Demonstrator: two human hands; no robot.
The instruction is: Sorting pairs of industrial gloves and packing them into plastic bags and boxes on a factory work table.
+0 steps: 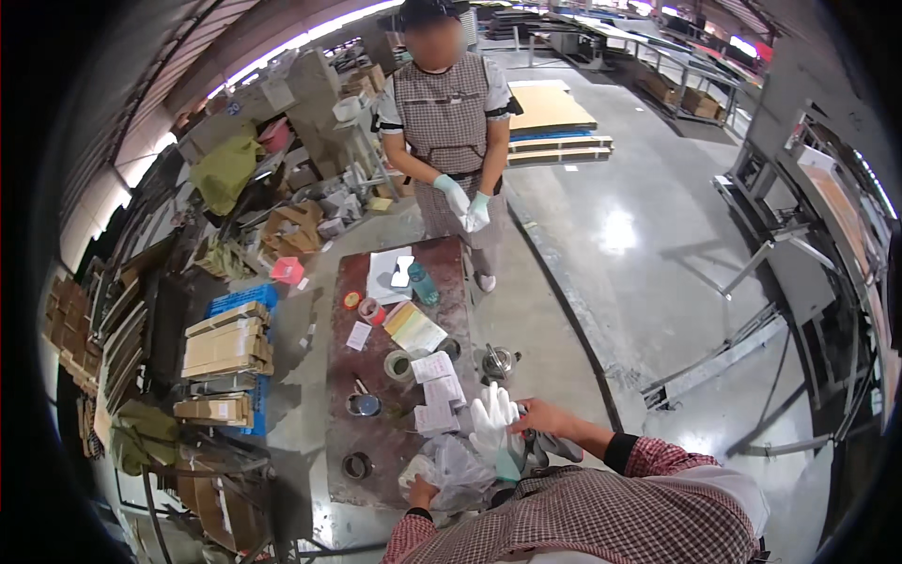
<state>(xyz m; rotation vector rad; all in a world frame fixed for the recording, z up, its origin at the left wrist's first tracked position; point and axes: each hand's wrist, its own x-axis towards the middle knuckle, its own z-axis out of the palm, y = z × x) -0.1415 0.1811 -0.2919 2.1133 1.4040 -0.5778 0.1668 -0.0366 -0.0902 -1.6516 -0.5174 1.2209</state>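
Right fingers (523, 415) together on white glove (490, 421)

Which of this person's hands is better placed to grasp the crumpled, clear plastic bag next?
Probably the left hand: it is at the edge of the plastic bag, while the right hand holds a white, green-cuffed glove.

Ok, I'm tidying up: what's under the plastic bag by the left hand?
The plastic bag rests on the dark red table, by the left hand. Anything directly beneath is covered, and the crumpled plastic is too hazy to see through clearly.
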